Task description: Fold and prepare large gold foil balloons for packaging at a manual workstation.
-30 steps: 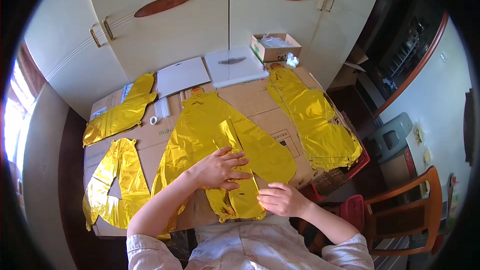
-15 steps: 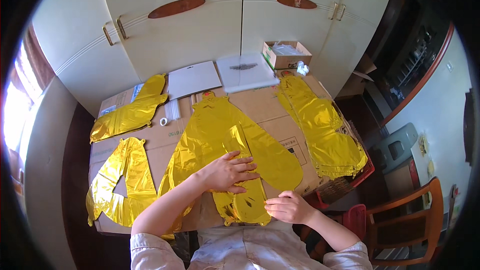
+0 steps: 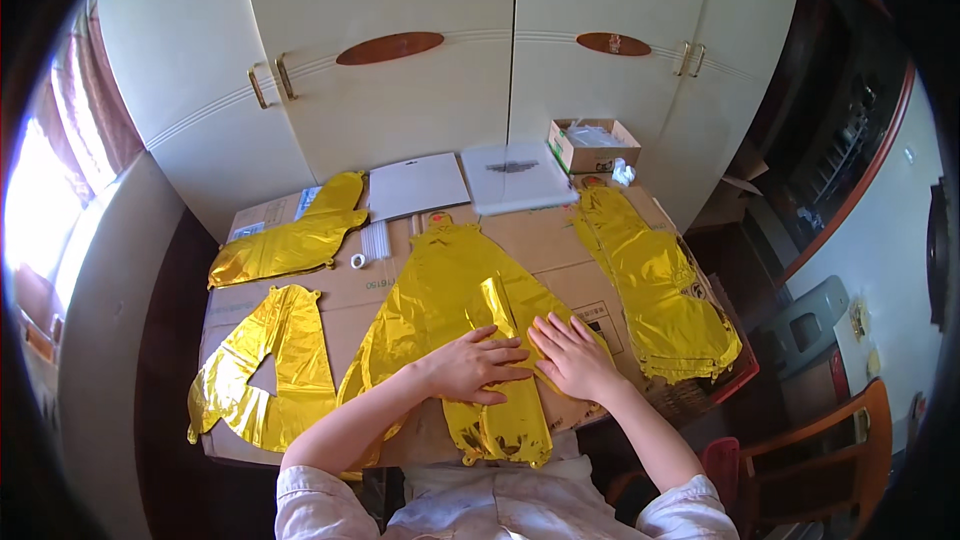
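Both hands are lying open and just apart, gripping nothing: the left hand (image 3: 478, 365) is resting on the folded gold foil piece (image 3: 500, 430) at the near edge, the right hand (image 3: 575, 365) beside its right side. The step appears to be flattening; the next move is probably calling for even palm pressure. A larger foil sheet (image 3: 435, 270) is lying beneath, on cardboard (image 3: 535, 248).
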Tool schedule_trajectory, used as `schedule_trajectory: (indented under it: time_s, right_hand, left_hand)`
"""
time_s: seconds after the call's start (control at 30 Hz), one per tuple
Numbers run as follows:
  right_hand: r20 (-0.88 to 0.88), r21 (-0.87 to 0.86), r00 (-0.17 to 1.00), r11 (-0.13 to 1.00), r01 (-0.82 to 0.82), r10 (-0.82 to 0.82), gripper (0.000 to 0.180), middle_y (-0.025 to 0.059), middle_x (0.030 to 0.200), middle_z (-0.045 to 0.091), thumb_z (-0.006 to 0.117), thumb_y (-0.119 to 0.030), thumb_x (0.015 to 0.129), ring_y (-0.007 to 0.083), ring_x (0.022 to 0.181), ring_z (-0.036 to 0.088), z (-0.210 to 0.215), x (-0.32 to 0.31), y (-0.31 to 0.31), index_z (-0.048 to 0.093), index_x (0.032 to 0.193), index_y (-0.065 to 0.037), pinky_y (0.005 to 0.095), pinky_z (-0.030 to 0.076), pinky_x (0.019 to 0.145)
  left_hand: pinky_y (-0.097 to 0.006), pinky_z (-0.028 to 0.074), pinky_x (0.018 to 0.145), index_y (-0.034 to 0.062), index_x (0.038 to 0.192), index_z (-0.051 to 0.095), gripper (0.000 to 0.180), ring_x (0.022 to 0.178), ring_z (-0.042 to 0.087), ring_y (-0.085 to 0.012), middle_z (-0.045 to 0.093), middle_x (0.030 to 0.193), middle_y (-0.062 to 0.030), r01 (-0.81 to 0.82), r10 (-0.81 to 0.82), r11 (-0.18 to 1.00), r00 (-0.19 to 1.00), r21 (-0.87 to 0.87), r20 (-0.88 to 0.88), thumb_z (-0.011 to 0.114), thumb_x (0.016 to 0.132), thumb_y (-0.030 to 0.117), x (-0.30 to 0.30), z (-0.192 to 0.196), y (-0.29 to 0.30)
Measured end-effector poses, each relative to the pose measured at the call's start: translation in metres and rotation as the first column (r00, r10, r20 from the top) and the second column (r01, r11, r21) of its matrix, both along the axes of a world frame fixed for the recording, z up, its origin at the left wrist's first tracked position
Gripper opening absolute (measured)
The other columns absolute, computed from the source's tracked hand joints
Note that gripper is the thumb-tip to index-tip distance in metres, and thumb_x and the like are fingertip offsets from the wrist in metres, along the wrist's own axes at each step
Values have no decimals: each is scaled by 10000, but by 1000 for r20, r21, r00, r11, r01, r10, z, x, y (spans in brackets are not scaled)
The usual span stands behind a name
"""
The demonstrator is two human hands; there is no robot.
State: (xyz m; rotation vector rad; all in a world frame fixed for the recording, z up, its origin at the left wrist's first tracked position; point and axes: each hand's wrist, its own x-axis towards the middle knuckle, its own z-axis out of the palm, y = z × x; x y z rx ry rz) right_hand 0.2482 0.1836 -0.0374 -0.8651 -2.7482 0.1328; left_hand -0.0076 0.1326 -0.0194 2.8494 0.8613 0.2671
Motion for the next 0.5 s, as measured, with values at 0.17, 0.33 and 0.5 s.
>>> schedule_trajectory:
  time_s: [0.17, 0.33, 0.5]
  right_hand:
    - [41, -30, 999, 999, -16, 17, 531, 106, 1510, 392, 486, -377, 979, 287, 1417, 324, 1, 10, -10, 430, 1438, -115, 503, 220, 1162]
    - [33, -17, 999, 1000, 16, -15, 521, 100, 1505, 400, 493, -370, 977, 285, 1411, 335, -1, 20, -22, 444, 1428, -115, 505, 219, 1161]
    - [13, -33, 1000, 999, 19, -19, 518, 98, 1496, 412, 509, -364, 970, 287, 1406, 343, 1, 21, -22, 453, 1421, -114, 521, 216, 1158]
  left_hand:
    - [-522, 299, 1119, 211, 1399, 504, 562, 1345, 419, -268, 456, 1449, -87, 1, -2, 1000, 1000, 15, 24, 609, 889, 422, 4, 0, -9]
    - [-516, 312, 1110, 199, 1380, 524, 541, 1343, 424, -266, 467, 1436, -92, 5, -6, 1000, 999, 24, 46, 611, 890, 412, 10, -2, -9]
    - [-512, 323, 1104, 189, 1365, 538, 524, 1332, 436, -264, 478, 1422, -94, 21, -23, 1000, 997, 22, 70, 615, 884, 382, 12, -1, -7]
